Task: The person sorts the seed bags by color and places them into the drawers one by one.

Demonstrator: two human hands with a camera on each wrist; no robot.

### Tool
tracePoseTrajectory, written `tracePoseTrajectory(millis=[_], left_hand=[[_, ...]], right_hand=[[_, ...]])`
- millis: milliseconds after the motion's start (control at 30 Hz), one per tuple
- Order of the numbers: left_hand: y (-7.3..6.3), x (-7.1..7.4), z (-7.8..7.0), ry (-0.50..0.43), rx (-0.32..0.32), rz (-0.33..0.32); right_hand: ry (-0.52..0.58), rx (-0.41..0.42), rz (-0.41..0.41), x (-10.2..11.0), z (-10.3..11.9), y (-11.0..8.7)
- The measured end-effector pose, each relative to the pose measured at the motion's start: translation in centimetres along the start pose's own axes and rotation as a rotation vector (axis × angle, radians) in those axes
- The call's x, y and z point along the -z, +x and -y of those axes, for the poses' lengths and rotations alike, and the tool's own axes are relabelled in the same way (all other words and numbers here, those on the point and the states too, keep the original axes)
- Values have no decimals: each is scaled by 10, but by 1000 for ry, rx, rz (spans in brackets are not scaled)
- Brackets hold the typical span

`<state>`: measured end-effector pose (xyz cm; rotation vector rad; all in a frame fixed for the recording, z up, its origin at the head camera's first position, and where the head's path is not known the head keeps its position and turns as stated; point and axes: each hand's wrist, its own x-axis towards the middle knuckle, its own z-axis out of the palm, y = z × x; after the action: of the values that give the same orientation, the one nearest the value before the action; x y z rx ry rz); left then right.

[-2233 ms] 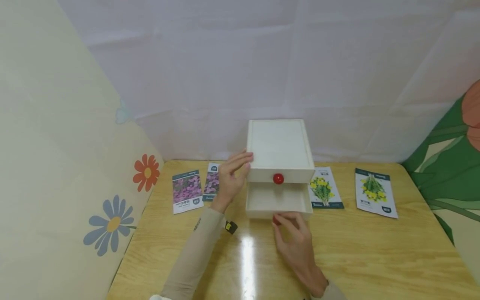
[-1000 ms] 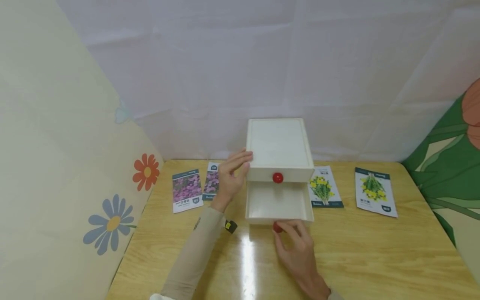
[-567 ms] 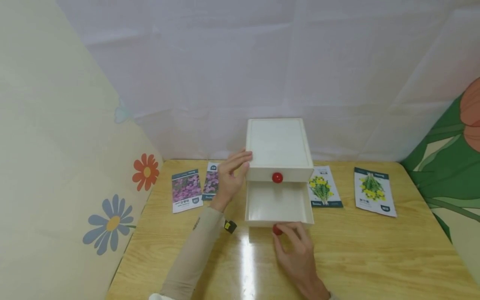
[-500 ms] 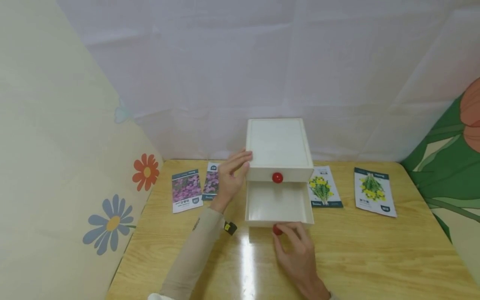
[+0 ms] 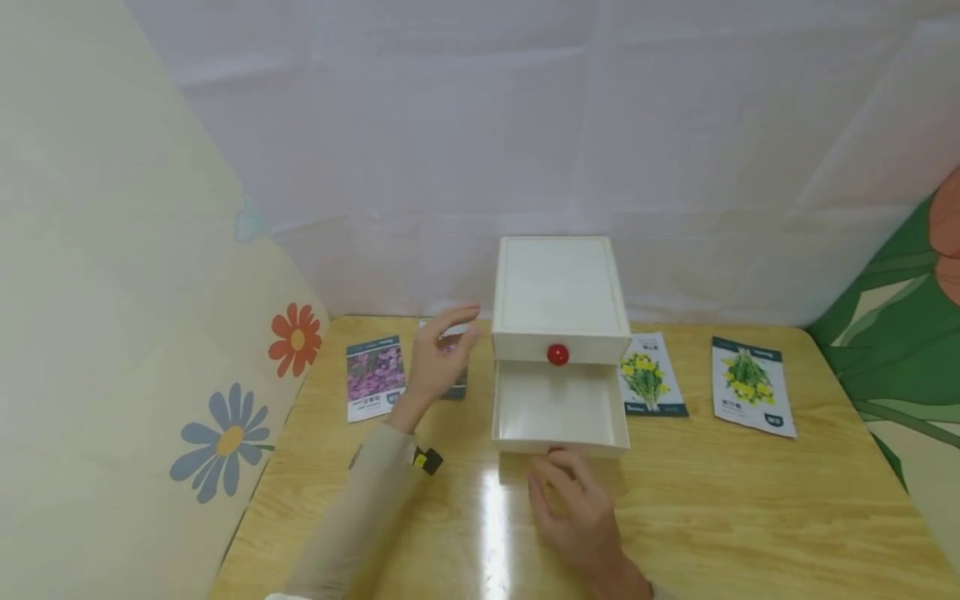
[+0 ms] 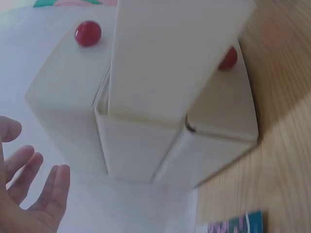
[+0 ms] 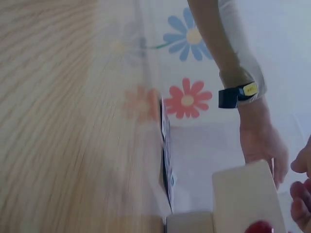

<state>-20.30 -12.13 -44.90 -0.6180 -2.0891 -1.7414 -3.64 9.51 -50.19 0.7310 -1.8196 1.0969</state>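
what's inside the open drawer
Only bare white interior shows in the open drawer; its far end is covered by the top drawer, so anything back there can't be seen.

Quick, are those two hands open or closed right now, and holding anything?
Left hand: open, holding nothing, beside the white drawer unit.
Right hand: open, loosely curled near a red knob, not gripping it.

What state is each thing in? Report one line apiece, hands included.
Top drawer, shut.
Middle drawer, pulled out.
Bottom drawer, shut.
Left hand, off the drawers, holding nothing.
Right hand, by the middle drawer's red knob, not gripping it.
Far-left purple-flower packet, lying picture side up.
Other purple-flower packet, partly hidden by the left hand.
Nearer yellow-flower packet, lying picture side up.
Far-right yellow-flower packet, lying picture side up.
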Motion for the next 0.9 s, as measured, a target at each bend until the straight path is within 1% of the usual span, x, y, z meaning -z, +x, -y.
tracePoseTrajectory(millis=[33,100,167,200,267,333,400,467,533,600,767,900], left_hand=[[-1,7,2,16,9,1],[-3,20,7,61,32,-2],[-5,35,12,117,68,4],[-6,41,15,146,98,8],[-8,54,19,203,165,23],[-9,66,24,240,237,46],[-10,77,31,283,298,69],[-10,88,38,329,337,91],[-11,97,46,377,359,104],[-12,107,53,410,378,119],[-17,127,65,479,410,168],[-18,139,71,576,433,200]], right_hand=[[30,20,5,-4,3,2],[77,35,21,-13,9,3],[103,25,54,-21,12,1],[115,20,79,-26,14,-1],[130,1,142,-33,17,-4],[158,-30,224,-40,21,-6],[190,-85,315,-46,25,-7],[212,-146,385,-53,27,-8],[220,-218,451,-60,29,-8],[227,-271,492,-67,28,-8],[241,-356,555,-87,23,-5],[258,-430,609,-104,18,-3]])
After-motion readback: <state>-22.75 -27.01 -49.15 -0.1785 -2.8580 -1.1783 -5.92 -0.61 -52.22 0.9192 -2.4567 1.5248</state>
